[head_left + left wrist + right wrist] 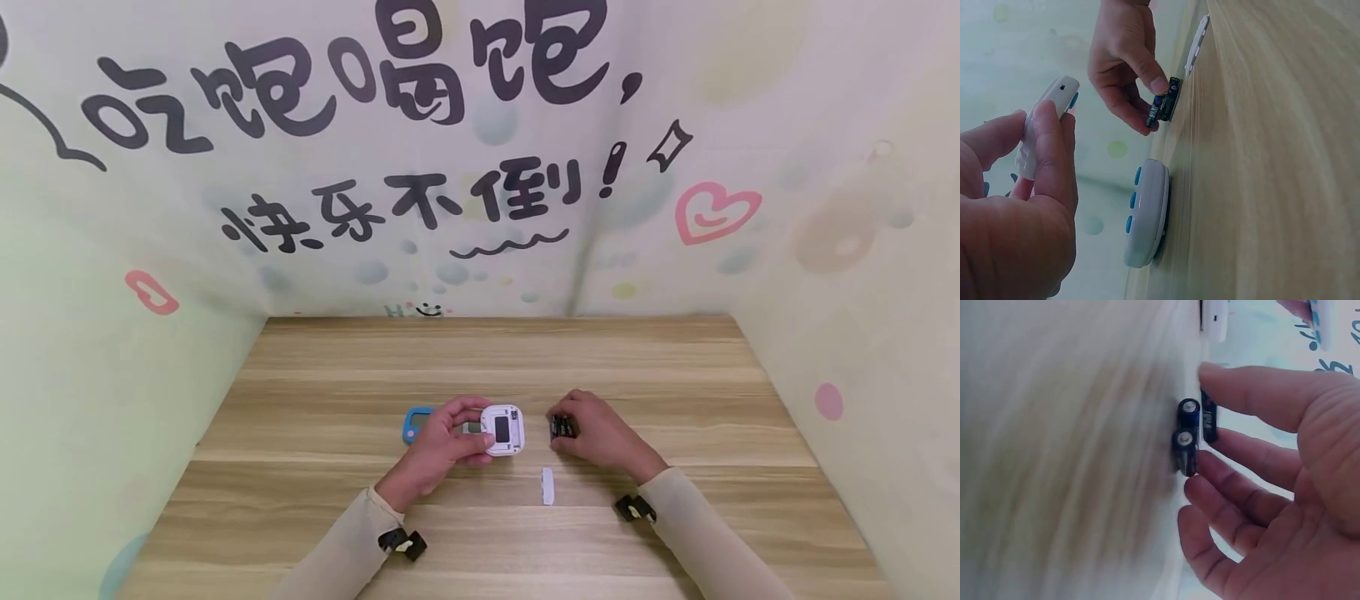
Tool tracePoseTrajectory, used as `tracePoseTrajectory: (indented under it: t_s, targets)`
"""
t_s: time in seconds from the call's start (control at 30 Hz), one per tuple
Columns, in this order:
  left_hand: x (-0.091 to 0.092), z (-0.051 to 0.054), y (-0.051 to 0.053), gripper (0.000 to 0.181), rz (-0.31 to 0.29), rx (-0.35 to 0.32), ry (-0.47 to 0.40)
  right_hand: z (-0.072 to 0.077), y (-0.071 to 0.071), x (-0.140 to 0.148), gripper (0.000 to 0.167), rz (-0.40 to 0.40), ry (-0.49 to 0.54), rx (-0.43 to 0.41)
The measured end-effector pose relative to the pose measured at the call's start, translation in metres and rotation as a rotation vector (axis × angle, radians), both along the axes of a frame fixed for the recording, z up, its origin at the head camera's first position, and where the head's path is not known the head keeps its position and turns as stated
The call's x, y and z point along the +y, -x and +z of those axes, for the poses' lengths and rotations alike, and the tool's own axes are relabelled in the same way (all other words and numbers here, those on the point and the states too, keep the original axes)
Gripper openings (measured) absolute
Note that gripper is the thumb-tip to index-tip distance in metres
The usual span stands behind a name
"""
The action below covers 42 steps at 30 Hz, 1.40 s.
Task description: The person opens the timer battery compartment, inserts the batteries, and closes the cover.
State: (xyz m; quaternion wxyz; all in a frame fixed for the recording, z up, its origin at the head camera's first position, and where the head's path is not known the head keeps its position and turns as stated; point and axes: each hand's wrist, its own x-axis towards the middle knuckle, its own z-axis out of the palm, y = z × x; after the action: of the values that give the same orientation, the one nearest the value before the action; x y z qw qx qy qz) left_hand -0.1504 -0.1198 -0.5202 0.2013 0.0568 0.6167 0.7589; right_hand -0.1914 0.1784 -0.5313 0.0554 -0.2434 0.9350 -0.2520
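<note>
My left hand [442,442] grips a white digital timer [513,429] between thumb and fingers, its back facing up with the long battery slot uncovered. In the left wrist view, a blue button shows on the timer's [1047,122] far face. To the right, my right hand [600,429] pinches a small dark battery [1209,419] between thumb and finger, just off the table. Two more batteries [1185,439] lie side by side on the wood, close to the fingertips. Between the hands, nearer the front, lies a white battery cover [547,486].
A blue timer [415,425] lies left of my left hand, partly covered by it. Another white timer with blue buttons [1147,212] rests on the wooden table [480,542] below that hand. Printed cloth walls [480,283] enclose the table's back and sides.
</note>
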Motion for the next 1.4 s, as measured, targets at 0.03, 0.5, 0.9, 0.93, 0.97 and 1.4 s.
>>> tracePoseTrajectory:
  t_s: [0.03,0.5,0.9,0.93,0.97,1.4]
  targets:
    - [0.000,0.000,0.000,0.059,0.001,0.001,0.000,0.001,-0.001,0.000,0.047,0.001,0.006,0.006]
    - [0.001,-0.001,-0.002,0.060,-0.006,0.002,-0.018,0.033,-0.016,-0.008,0.048,0.042,0.238,0.005]
    - [0.002,-0.001,-0.006,0.061,-0.013,-0.021,-0.025,0.045,-0.033,-0.023,0.046,0.137,0.335,0.074]
    - [0.002,-0.001,-0.006,0.061,-0.014,-0.020,-0.024,0.045,-0.035,-0.024,0.046,0.142,0.335,0.079]
    - [0.002,-0.001,-0.006,0.061,-0.016,-0.019,-0.024,0.046,-0.036,-0.026,0.046,0.147,0.334,0.081]
    - [0.002,0.002,-0.006,0.061,-0.052,-0.009,-0.021,0.051,-0.054,-0.039,0.045,0.132,0.262,0.140]
